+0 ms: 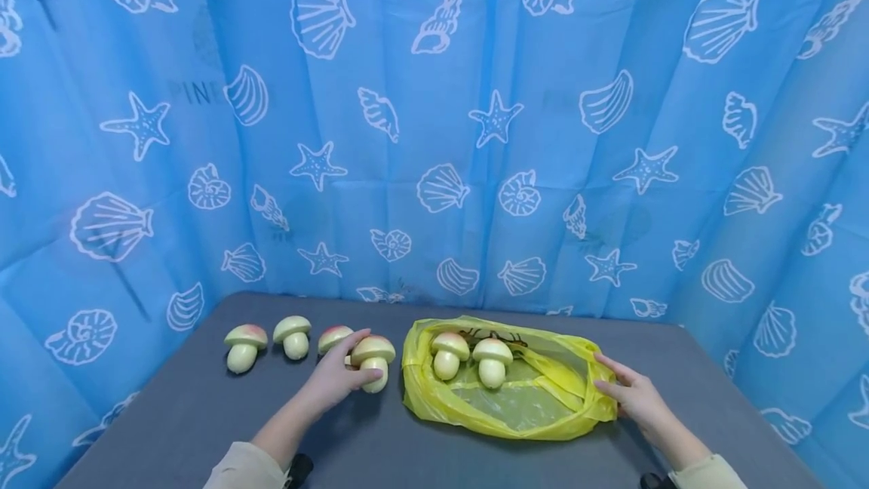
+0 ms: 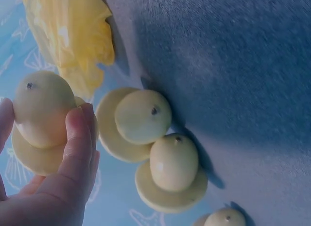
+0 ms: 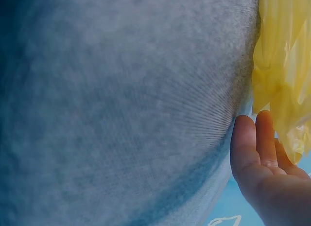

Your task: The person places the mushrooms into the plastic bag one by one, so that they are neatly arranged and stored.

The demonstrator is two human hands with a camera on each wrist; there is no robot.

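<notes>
My left hand (image 1: 337, 378) holds a toy mushroom (image 1: 373, 353) with a pale green cap tinged red and a whitish stem, thumb on one side and fingers on the other. It is just left of a yellow plastic bag (image 1: 468, 419), which lies with its mouth wide. Inside, at the left, are two more mushrooms, one (image 1: 446, 366) beside the other (image 1: 492, 373). My right hand (image 1: 638, 396) grips the bag's right rim between thumb and fingers. In the right wrist view, the fingertips meet the crumpled yellow plastic (image 3: 282, 56), which partly hides them.
Left of my left hand are three similar mushrooms on the grey tabletop (image 1: 380, 444): one at the far left (image 1: 243, 358), one (image 1: 295, 344) beside it, and one (image 1: 333, 338) partly behind my hand. A blue shell-patterned curtain (image 1: 434, 134) surrounds the table's back and sides.
</notes>
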